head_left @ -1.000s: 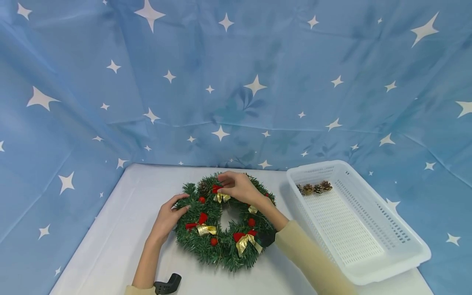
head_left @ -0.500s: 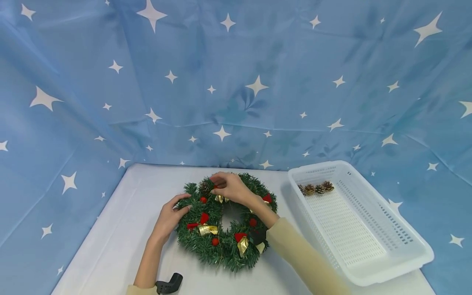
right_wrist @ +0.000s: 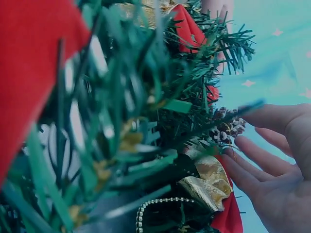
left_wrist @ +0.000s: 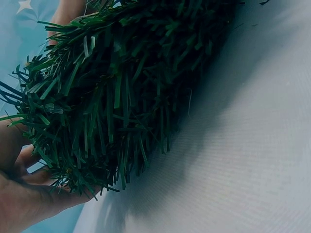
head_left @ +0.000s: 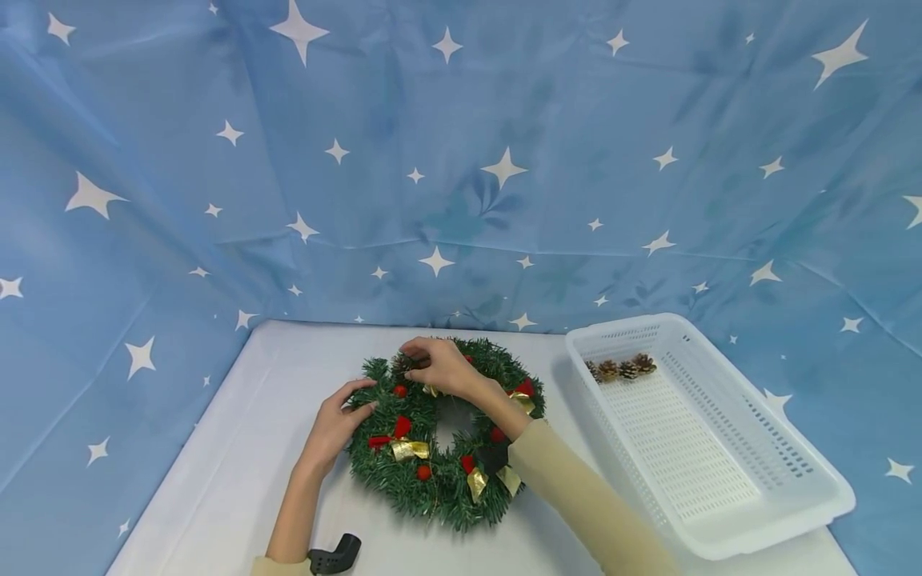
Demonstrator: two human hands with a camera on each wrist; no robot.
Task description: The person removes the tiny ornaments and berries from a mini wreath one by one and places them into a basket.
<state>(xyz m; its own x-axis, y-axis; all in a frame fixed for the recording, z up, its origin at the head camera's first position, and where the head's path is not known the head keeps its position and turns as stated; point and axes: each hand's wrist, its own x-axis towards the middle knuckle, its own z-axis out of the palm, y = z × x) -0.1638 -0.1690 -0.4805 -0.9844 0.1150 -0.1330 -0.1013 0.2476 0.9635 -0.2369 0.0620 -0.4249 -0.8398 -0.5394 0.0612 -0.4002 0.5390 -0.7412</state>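
Note:
In the head view a green Christmas wreath [head_left: 385,472] lies on the white table, with red and gold bows and red berries. My left hand [head_left: 333,420] grips its left edge; the left wrist view shows thumb and fingers around the green tinsel [left_wrist: 112,97]. My right hand [head_left: 442,368] reaches across to the wreath's upper left. In the right wrist view its loosely bent fingers and thumb stand around a pine cone [right_wrist: 228,127], fingertips right at it. A gold-and-red bow [right_wrist: 209,184] sits below the cone, beside a beaded chain [right_wrist: 146,206].
A white plastic basket [head_left: 735,424] stands to the right, with several pine cones [head_left: 627,368] at its far left end. A blue star-patterned cloth [head_left: 461,160] hangs behind the table. Black devices are worn at the wrists, one on the left [head_left: 334,554].
My right hand has moved left along the wreath's top, from over a bow to the pine cone. My left hand has kept its place on the edge.

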